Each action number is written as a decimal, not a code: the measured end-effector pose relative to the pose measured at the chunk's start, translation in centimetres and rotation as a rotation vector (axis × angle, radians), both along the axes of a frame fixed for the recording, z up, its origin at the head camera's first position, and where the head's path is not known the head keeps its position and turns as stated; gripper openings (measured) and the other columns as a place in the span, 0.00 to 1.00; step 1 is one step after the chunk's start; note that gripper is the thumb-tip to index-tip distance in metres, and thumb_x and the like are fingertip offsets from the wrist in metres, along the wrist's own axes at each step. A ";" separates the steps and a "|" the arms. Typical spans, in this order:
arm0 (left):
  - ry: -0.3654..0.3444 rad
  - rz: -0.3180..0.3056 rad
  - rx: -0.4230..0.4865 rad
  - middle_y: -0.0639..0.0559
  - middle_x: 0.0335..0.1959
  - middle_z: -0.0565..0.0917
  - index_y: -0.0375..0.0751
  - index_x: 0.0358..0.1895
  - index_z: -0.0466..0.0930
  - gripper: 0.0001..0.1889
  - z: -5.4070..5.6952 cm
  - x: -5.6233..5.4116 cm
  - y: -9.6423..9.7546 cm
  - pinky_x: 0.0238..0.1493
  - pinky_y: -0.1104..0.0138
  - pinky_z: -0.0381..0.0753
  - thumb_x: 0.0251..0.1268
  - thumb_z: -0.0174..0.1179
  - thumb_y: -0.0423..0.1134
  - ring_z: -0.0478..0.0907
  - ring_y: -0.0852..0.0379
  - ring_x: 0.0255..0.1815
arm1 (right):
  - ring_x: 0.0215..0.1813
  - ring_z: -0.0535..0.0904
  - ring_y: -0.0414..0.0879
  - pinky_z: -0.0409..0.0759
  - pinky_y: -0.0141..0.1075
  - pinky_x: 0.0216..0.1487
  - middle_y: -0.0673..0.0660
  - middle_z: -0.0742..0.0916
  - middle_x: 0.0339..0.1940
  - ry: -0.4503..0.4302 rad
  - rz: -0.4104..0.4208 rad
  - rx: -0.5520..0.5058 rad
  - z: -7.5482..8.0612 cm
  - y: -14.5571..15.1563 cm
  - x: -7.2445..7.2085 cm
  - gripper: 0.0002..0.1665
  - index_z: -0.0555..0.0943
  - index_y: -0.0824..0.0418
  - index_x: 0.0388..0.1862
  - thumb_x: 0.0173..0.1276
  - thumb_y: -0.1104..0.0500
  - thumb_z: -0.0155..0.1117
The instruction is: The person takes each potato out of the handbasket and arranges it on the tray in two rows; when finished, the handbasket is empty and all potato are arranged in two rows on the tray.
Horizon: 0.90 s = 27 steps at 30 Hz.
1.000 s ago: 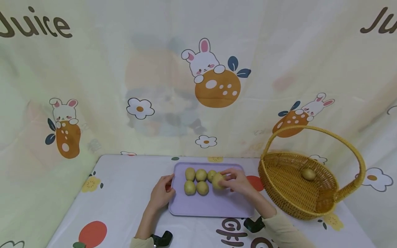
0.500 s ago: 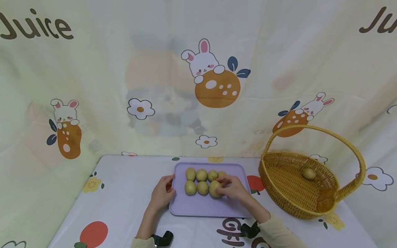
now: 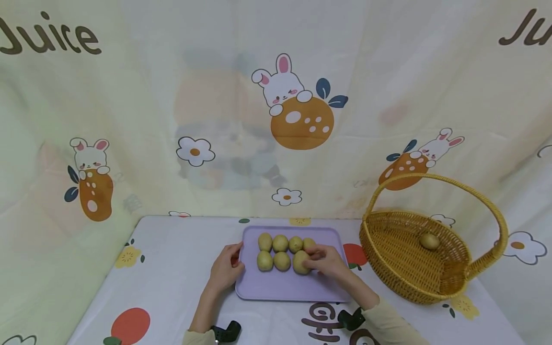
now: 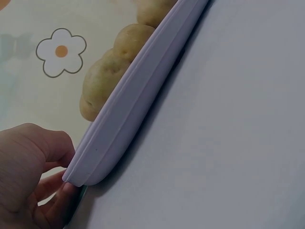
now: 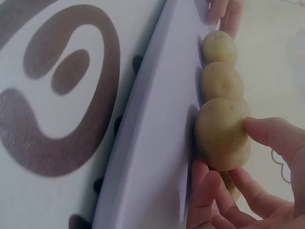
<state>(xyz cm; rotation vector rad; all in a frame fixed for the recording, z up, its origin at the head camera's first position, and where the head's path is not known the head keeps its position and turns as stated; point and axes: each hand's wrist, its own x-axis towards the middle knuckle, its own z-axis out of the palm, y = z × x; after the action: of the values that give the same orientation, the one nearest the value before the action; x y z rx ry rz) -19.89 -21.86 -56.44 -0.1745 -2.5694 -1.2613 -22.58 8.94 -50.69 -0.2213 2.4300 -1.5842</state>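
A lilac tray [image 3: 293, 288] lies on the table with several potatoes in two rows, the far row [image 3: 280, 243] and the near row [image 3: 282, 261]. My left hand [image 3: 226, 269] grips the tray's left rim; in the left wrist view the thumb lies over the edge and the fingers sit beneath. At the right end of the near row, my right hand [image 3: 325, 261] holds a potato [image 3: 300, 263] between thumb and fingers, low over the tray. The right wrist view shows that potato [image 5: 221, 133] close up, thumb on one side. My right fingers partly cover the far row's rightmost potato.
To the right stands a yellow wicker basket [image 3: 388, 268] with a tall handle, one potato [image 3: 430, 242] inside it. A patterned cloth covers the table [image 3: 172, 287], and a printed curtain [image 3: 233, 96] hangs behind.
My right hand has come slightly nearer, bringing its potato down into the near row beside the others. The far row's rightmost potato has come into sight. My left hand stays on the rim.
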 end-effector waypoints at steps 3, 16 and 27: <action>0.001 0.000 -0.003 0.42 0.52 0.79 0.31 0.63 0.75 0.30 0.0 0.0 0.0 0.43 0.65 0.78 0.51 0.61 0.26 0.80 0.52 0.43 | 0.30 0.81 0.42 0.76 0.37 0.27 0.58 0.87 0.32 -0.021 -0.030 0.023 -0.1 0.3 -0.1 0.23 0.81 0.72 0.49 0.56 0.62 0.73; -0.015 0.006 -0.021 0.42 0.52 0.79 0.31 0.64 0.75 0.30 0.0 0.1 -0.1 0.42 0.66 0.77 0.52 0.60 0.26 0.79 0.53 0.42 | 0.32 0.81 0.41 0.77 0.36 0.29 0.60 0.88 0.37 -0.065 -0.032 -0.047 0.0 0.3 -0.3 0.22 0.81 0.72 0.49 0.57 0.64 0.73; -0.002 -0.003 -0.018 0.41 0.52 0.79 0.31 0.64 0.75 0.30 0.1 0.1 0.0 0.43 0.65 0.77 0.51 0.60 0.27 0.80 0.52 0.43 | 0.33 0.82 0.40 0.79 0.36 0.32 0.60 0.89 0.39 -0.060 -0.009 -0.062 -0.5 0.7 -0.5 0.21 0.81 0.73 0.50 0.60 0.64 0.71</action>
<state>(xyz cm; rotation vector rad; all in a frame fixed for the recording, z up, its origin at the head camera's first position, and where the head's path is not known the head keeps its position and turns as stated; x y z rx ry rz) -19.83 -21.87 -56.34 -0.1817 -2.5839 -1.2397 -23.09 9.63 -51.14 -0.1719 2.3427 -1.6471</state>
